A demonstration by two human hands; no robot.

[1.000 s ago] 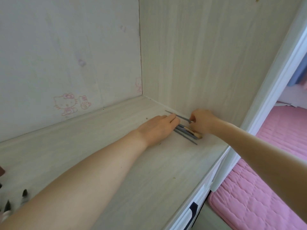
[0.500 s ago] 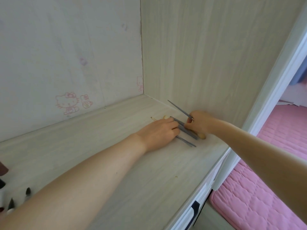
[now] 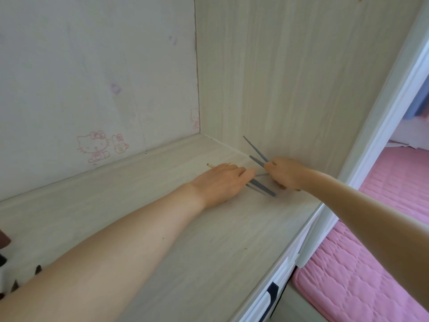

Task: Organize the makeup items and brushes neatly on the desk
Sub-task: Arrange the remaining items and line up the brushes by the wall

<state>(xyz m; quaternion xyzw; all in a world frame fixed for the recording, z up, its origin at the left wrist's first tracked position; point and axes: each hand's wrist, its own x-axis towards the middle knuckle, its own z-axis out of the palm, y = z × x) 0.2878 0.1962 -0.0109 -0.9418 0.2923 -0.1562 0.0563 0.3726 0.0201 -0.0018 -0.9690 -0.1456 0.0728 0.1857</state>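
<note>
Head view: your right hand (image 3: 284, 171) fingers clamp grey brush handles (image 3: 255, 151) angled upward; your left hand (image 3: 222, 182) fingers lie straight, pressing other brushes (image 3: 264, 189) onto the desk (image 3: 162, 228).

Left arm: bare, stretched from the near left toward the desk's far right corner.
Left hand (image 3: 222, 182): palm down, fingers straight and together, pressing flat.
Right arm: bare, reaching in from the right edge.
Right hand (image 3: 284, 174): knuckles up, fingers curled, pinching thin blue-grey brush handles (image 3: 255, 151) that angle upward.
</note>
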